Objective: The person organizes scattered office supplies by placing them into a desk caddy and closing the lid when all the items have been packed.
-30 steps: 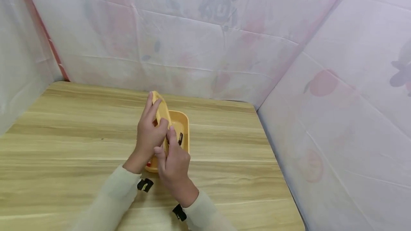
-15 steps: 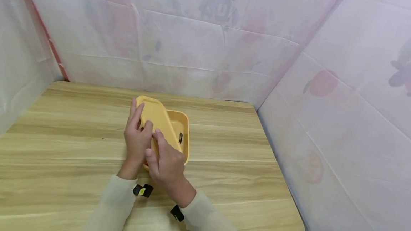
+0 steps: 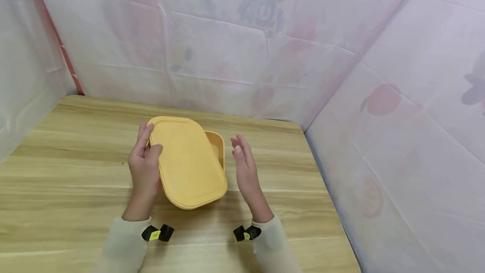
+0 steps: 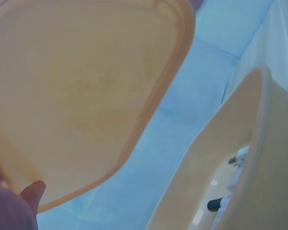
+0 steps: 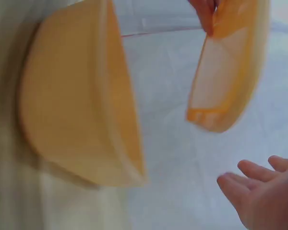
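My left hand (image 3: 145,165) pinches the left edge of a yellow lid (image 3: 189,163), thumb on top. The lid hangs turned and tilted over a yellow box (image 3: 217,142), apart from its rim in the right wrist view, and hides most of the box in the head view. Inside the box, in the left wrist view, lie small items, among them one with a black end (image 4: 214,205). Just right of the box my right hand (image 3: 246,167) is held up with fingers straight, touching nothing.
The box stands on a wood-grain table (image 3: 87,146). White sheets with faded fruit prints (image 3: 212,45) close in the back, left and right sides. A black strap piece (image 3: 158,233) sits at each wrist.
The lid has turned from nearly edge-on to flat-facing and now covers more of the box. My left hand moved left with it; my right hand let go and moved right.
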Motion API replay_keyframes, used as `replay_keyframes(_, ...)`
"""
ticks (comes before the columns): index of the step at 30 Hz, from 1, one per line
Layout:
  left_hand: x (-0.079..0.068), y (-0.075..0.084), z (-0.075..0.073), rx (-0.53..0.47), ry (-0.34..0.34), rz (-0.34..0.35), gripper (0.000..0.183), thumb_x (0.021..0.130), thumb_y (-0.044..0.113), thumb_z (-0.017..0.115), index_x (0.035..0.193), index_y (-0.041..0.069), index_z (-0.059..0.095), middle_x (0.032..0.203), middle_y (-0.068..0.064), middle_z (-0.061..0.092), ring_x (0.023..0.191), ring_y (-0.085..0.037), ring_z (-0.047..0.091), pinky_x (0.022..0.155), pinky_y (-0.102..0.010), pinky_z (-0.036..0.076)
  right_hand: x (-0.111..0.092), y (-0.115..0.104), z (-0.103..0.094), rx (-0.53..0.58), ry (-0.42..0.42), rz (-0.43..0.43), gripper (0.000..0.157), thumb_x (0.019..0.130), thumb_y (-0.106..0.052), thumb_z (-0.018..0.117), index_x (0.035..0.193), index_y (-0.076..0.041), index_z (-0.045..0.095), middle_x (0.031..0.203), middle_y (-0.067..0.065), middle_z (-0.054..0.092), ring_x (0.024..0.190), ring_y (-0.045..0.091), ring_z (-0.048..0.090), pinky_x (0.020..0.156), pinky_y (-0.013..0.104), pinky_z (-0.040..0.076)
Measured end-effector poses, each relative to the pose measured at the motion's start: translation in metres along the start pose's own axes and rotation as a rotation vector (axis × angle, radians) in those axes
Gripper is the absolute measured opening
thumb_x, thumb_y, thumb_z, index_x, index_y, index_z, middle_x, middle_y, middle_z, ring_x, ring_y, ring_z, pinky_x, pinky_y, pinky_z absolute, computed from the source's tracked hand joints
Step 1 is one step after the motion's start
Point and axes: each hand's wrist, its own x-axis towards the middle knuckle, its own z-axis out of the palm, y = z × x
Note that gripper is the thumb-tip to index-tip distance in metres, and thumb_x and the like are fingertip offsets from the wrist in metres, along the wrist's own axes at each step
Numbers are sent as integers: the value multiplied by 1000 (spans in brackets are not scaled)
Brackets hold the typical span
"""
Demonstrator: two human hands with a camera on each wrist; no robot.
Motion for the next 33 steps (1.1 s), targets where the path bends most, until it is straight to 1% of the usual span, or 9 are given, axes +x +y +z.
replay_keyframes(3, -1, -2, -2, -1, 1, -22, 56, 93, -9, 46, 148, 3, 49, 167, 0, 26, 153, -11, 25, 107, -13, 38, -6, 14, -1, 129, -62, 67, 62, 109, -48, 32, 160, -16, 22, 159, 10, 39, 148, 23, 36, 121, 48, 30)
replay_keyframes(6, -3, -6, -4, -2, -7, -47, 55, 95, -8, 46, 148, 5, 48, 167, 1, 27, 153, -10, 25, 114, -19, 33, -17, 21, 5, 257, -116, 136, 66, 109, -51, 28, 162, -16, 13, 163, 9, 30, 152, 24, 29, 123, 48, 24)
replay_keyframes(9, -6, -11, -6, -24, -20, -77, 55, 96, -7, 46, 149, 6, 47, 167, 3, 27, 153, -8, 24, 117, -21, 30, -26, 22, 11, 356, -121, 171, 68, 108, -55, 26, 162, -19, 9, 165, 6, 27, 153, 23, 26, 125, 46, 21)
replay_keyframes(13, -10, -19, -8, -51, -56, -92, 53, 98, -7, 44, 150, 5, 47, 167, 3, 26, 153, -8, 22, 118, -22, 28, -35, 19, 14, 412, -93, 169, 65, 108, -53, 27, 162, -21, 12, 166, 7, 26, 153, 21, 26, 124, 47, 21)
replay_keyframes(19, -13, -30, -16, -4, -118, -110, 52, 100, -4, 43, 151, 6, 44, 167, 5, 26, 154, -7, 19, 119, -21, 25, -44, 18, 17, 369, -71, 131, 60, 110, -44, 27, 162, -18, 12, 166, 6, 27, 154, 24, 23, 124, 50, 19)
replay_keyframes(24, -6, -37, -25, 50, -269, -131, 52, 104, 0, 38, 156, 4, 34, 170, 1, 15, 156, -12, 11, 120, -22, 23, -47, 21, 19, 276, -24, 95, 60, 111, -39, 28, 162, -12, 12, 166, 10, 25, 155, 24, 21, 125, 48, 16)
replay_keyframes(27, 2, -39, -27, 72, -388, -133, 54, 106, 4, 33, 159, 5, 25, 171, -2, 4, 157, -15, 2, 124, -30, 14, -45, 21, 20, 236, 14, 75, 60, 111, -40, 29, 162, -12, 13, 166, 8, 25, 155, 21, 21, 125, 46, 16)
replay_keyframes(28, 6, -40, -26, 105, -417, -132, 54, 107, 6, 33, 160, 7, 23, 171, -2, 2, 158, -16, -1, 126, -34, 10, -44, 20, 21, 230, 24, 67, 60, 111, -39, 29, 162, -12, 13, 167, 9, 24, 155, 20, 21, 125, 45, 16)
replay_keyframes(33, 28, -45, -22, 359, -556, -103, 59, 107, 17, 40, 162, 16, 19, 170, 1, -10, 156, -23, -13, 124, -58, -2, -39, 20, 33, 205, 79, 19, 59, 111, -29, 30, 162, -9, 9, 168, 11, 18, 156, 22, 16, 125, 46, 16)
